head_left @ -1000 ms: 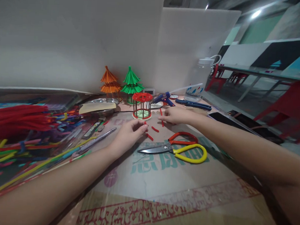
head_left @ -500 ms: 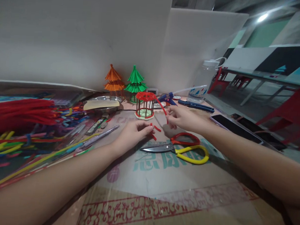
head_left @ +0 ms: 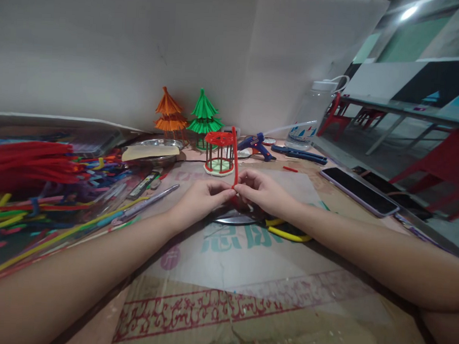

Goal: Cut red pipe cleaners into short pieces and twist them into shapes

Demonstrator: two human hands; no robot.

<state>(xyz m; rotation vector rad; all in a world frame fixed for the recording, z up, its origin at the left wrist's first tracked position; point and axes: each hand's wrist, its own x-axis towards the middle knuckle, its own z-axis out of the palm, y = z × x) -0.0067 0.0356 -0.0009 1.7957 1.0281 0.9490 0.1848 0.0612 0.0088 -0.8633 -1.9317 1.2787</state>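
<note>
My left hand (head_left: 201,197) and my right hand (head_left: 262,191) meet at the middle of the cardboard mat, fingers pinched together. Both pinch the lower end of a red pipe cleaner (head_left: 234,154), which stands nearly upright between them. Just behind it sits a small red-roofed pavilion model (head_left: 218,152) on a pale green base. The scissors (head_left: 283,231) with yellow handles lie under my right hand, mostly hidden.
Orange tower model (head_left: 168,114) and green tower model (head_left: 204,115) stand by the back wall. A blue glue gun (head_left: 256,145), blue pliers (head_left: 298,154), a water jug (head_left: 311,114), a phone (head_left: 352,183), a metal dish (head_left: 154,153), a pen (head_left: 152,204) and piles of coloured pipe cleaners (head_left: 35,173) surround the mat.
My right hand lifted the red pipe cleaner off the mat and carried it left to my left hand. Both hands now pinch it over the scissors.
</note>
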